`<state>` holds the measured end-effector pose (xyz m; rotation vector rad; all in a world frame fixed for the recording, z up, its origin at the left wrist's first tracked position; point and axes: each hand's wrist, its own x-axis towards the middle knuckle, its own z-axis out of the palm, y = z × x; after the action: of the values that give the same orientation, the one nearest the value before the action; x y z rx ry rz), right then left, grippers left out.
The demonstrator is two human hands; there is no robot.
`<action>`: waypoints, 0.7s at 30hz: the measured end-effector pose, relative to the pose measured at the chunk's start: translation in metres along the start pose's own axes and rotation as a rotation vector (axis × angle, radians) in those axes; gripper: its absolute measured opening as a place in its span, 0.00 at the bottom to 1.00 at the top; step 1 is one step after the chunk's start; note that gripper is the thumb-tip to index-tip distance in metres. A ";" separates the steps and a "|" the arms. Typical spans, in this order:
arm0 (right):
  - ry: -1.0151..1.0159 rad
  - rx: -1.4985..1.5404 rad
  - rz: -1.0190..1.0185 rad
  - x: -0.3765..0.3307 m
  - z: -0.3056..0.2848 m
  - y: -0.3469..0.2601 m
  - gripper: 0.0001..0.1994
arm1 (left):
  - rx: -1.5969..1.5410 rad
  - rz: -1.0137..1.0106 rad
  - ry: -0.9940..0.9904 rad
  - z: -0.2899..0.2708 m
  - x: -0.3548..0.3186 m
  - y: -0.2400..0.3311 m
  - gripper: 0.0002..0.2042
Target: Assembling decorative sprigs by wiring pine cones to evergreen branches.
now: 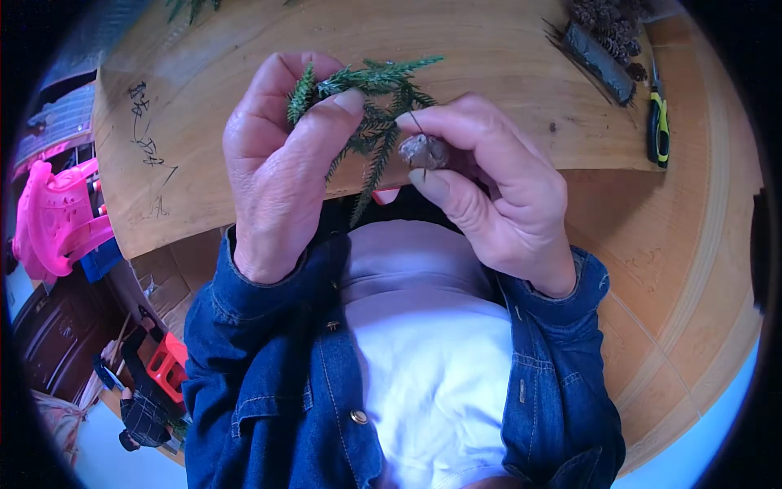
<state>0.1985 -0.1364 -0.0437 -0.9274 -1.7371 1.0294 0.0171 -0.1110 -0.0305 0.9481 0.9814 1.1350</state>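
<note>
Pinches a green conifer sprig (381, 79) in the left hand (281, 155), between thumb and curled fingers. Grips a small greyish lump (423, 152) with a thin dark wire (416, 122) between right-hand (509, 175) thumb and forefinger, close beside the sprig. Works over the near edge of a wooden tabletop (489, 73), inked with dark handwriting (151, 151) left of the left hand. Has pine cones (607, 28), a wire bundle (599, 63) and a yellow-and-black-handled tool (657, 130) beyond and right of the right hand. Leaves a pink plastic seat (57, 220) far left of the left hand, a red stool (169, 367) and another person (147, 416) lower left, and tan tiled floor (652, 269) to the right.
</note>
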 end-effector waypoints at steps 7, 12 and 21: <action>0.040 -0.070 0.020 0.002 0.006 0.000 0.14 | 0.059 0.002 0.003 0.001 -0.001 -0.002 0.10; 0.028 -0.109 0.028 0.005 0.007 0.001 0.13 | 0.000 -0.048 0.006 0.002 -0.002 -0.001 0.09; -0.019 -0.072 0.106 0.005 0.007 -0.001 0.13 | -0.039 -0.036 0.037 0.000 -0.004 -0.003 0.09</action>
<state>0.1901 -0.1337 -0.0429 -1.0686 -1.7661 1.0519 0.0174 -0.1158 -0.0327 0.8782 0.9991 1.1409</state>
